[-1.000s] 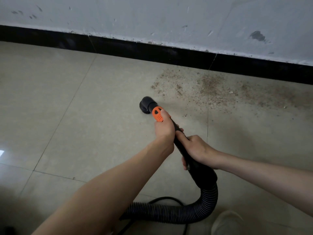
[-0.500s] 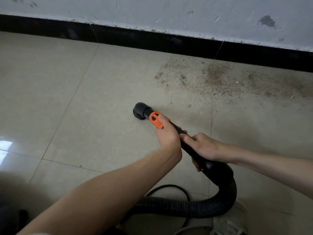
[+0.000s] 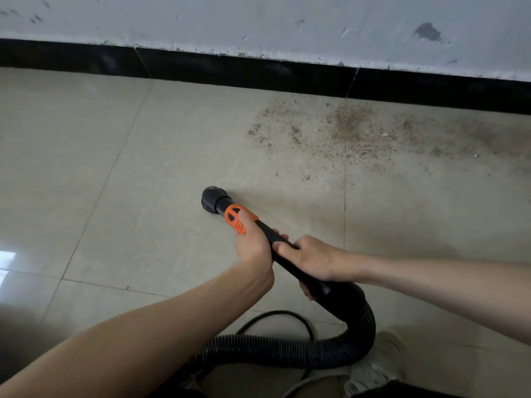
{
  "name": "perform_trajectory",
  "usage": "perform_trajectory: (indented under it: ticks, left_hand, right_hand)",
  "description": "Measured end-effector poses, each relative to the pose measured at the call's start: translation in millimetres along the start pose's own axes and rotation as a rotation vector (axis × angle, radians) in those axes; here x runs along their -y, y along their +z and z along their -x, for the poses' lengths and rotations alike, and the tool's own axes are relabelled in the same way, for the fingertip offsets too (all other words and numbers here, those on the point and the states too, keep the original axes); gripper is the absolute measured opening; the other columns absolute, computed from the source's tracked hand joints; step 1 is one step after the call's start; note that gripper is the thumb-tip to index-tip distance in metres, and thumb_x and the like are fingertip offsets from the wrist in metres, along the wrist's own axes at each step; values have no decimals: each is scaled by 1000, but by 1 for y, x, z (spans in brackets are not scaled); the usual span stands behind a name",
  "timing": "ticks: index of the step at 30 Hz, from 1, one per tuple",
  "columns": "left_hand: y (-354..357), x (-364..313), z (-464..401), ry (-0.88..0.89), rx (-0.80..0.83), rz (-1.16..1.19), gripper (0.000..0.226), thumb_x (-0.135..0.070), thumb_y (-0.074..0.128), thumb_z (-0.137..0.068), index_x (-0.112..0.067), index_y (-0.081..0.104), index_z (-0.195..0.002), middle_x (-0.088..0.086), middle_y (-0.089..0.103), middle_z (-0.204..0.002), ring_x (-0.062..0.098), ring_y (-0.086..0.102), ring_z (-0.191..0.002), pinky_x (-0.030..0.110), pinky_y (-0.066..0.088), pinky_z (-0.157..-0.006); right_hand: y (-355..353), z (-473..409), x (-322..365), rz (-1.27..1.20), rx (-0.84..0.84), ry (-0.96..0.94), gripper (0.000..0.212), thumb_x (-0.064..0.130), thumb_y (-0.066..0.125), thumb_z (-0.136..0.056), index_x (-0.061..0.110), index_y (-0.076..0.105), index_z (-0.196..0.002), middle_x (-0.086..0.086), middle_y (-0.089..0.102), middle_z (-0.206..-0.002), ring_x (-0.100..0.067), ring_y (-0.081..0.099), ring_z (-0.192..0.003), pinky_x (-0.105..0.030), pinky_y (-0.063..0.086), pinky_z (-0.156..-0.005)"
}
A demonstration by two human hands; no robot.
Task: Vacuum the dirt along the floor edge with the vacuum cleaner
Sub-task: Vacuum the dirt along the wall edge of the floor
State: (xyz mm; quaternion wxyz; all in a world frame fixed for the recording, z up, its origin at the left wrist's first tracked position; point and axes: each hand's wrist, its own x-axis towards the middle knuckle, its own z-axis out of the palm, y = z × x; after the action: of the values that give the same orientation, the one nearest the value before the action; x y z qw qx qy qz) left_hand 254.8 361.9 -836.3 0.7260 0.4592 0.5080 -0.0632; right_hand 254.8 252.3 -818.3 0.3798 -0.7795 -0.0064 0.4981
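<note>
A scuffed pale grey wall (image 3: 258, 21) runs across the top of the view, and a black skirting strip (image 3: 244, 74) lines its foot. Below it lies a floor of large beige tiles (image 3: 86, 168) with thin grout lines and a bright glare patch at the left edge. A wide scatter of brown dirt (image 3: 353, 130) sits on the tiles just below the skirting, right of centre, thinning out toward the near side.

A black ribbed vacuum hose (image 3: 273, 350) curves along the bottom of the view and bends up at the right into a rigid black wand (image 3: 290, 262), which slants up and left. A thin black power cord (image 3: 275, 314) loops on the floor beside the hose. A light-coloured shoe (image 3: 379, 366) shows at the bottom right, next to the hose bend.

The right hand (image 3: 310, 259) grips the wand partway along, fingers wrapped round it. The left hand (image 3: 253, 242) grips the wand just ahead, touching the right, its thumb lying on the orange collar (image 3: 234, 216). Beyond the collar the round black nozzle (image 3: 212, 198) rests on the tile, left of and nearer than the dirt, apart from it.
</note>
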Motion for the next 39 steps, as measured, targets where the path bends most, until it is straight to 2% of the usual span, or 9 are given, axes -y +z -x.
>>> perform_trajectory:
  ticks: [5,7,10,15,20,26,30,36,39]
  left_hand:
    - [-3,11,5,-69,133,-74,39,-48,39,-96,-11,45,-87,12,57,-67,20,63,-43,32,52,-51]
    - [0,9,4,-62,146,-75,40,-48,41,-96,-9,45,-88,11,56,-65,20,62,-43,31,51,-49]
    - [4,8,3,-15,141,-129,39,-46,41,-95,-9,47,-88,10,56,-66,18,62,-42,28,50,-49]
    - [-3,23,12,-9,172,-184,35,-44,38,-96,-12,46,-85,10,55,-65,17,61,-42,28,49,-51]
    - [1,20,13,-15,215,-183,35,-44,37,-97,-13,45,-85,10,54,-67,19,60,-47,28,49,-51]
    - [24,17,10,-72,362,-262,35,-45,41,-96,-12,45,-88,7,50,-67,20,55,-53,24,50,-46]
    - [36,18,5,-95,395,-299,36,-48,42,-96,-13,46,-89,8,54,-70,21,58,-57,28,50,-51]
    - [50,-3,-16,-72,411,-287,43,-52,43,-95,-9,45,-87,9,54,-71,21,59,-57,24,50,-44]
    - [59,-17,-25,-45,385,-247,47,-53,45,-94,-7,45,-86,8,54,-70,20,57,-56,27,50,-48]
  right_hand:
    - [9,16,-22,-126,-28,20,66,56,37,-94,2,55,-62,-11,61,-47,-21,56,-37,-25,48,-47]
    - [9,18,-25,-159,-52,19,64,57,37,-93,4,53,-60,-12,61,-48,-24,56,-39,-29,50,-51]
    - [11,21,-28,-177,-69,17,61,57,37,-92,7,51,-62,-13,63,-50,-25,58,-42,-27,50,-51]
    - [21,34,-39,-181,1,55,60,54,34,-94,7,51,-61,-7,63,-47,-19,60,-43,-30,54,-63]
    - [19,36,-37,-204,-40,58,58,51,33,-96,6,50,-64,-8,62,-46,-19,58,-41,-22,51,-53]
    - [17,36,-43,-277,-198,86,53,52,35,-93,7,47,-69,-15,63,-50,-24,54,-36,-20,43,-42]
    - [13,34,-47,-334,-238,84,53,52,36,-93,5,47,-71,-15,62,-49,-24,53,-34,-20,43,-40]
    - [-1,14,-28,-325,-306,50,53,51,36,-96,6,47,-69,-15,62,-48,-22,54,-33,-19,42,-39]
    - [-14,-1,-13,-321,-295,35,55,50,35,-97,3,50,-72,-16,62,-48,-22,55,-34,-17,41,-39]
